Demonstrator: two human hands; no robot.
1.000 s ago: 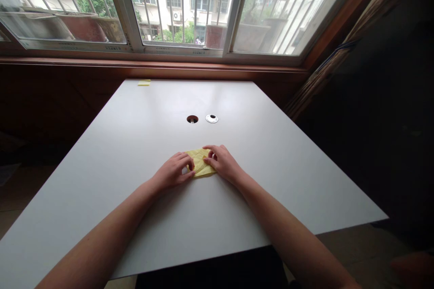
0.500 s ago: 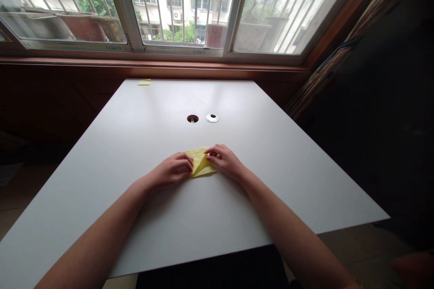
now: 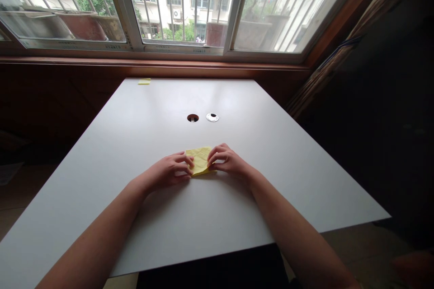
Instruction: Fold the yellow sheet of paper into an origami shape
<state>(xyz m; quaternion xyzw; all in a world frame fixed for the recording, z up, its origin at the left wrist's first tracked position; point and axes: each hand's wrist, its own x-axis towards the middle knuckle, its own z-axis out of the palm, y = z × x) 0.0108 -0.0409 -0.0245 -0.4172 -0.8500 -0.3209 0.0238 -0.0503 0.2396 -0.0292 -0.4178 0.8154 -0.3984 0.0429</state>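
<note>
A creased sheet of yellow paper (image 3: 200,158) lies on the white table (image 3: 203,216), between my two hands. My left hand (image 3: 172,169) is closed at the sheet's left side, its curled fingers holding that edge down. At the right side, my right hand (image 3: 228,162) pinches the paper near its lower right corner. The near edge of the paper lifts slightly between the hands. The fingers cover both side edges, so what lies beneath them is hidden.
Beyond the paper are a round hole (image 3: 192,118) in the tabletop and a round cap (image 3: 212,118) beside it. A small yellow piece of paper (image 3: 144,81) lies at the far left table edge. A barred window (image 3: 183,9) stands behind.
My right hand has brought the raised diagonal flap of the yellow paper down toward the near right corner, so the sheet lies flatter. My left hand has stayed nearly in place.
</note>
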